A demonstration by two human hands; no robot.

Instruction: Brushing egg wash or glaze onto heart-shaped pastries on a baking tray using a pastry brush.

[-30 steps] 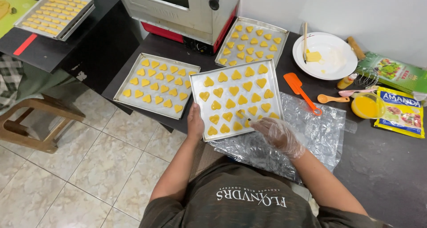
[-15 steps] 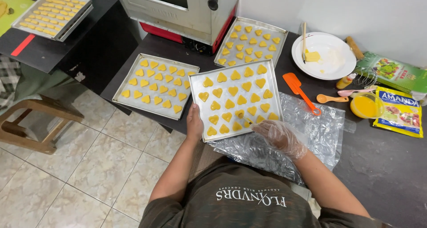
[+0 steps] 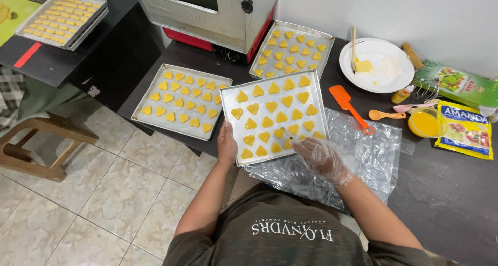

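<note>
The bare left hand (image 3: 226,144) grips the near edge of a metal tray (image 3: 273,122) of yellow heart-shaped cookies (image 3: 270,107) on the dark table (image 3: 446,193). The gloved right hand (image 3: 322,157) is closed around what seems a thin brush (image 3: 288,135), touching the tray's near-right cookies.

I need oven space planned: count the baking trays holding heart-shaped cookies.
4. One tray held by the left hand, one left of it, one by the oven, one on the far-left table. None seems hidden.
</note>
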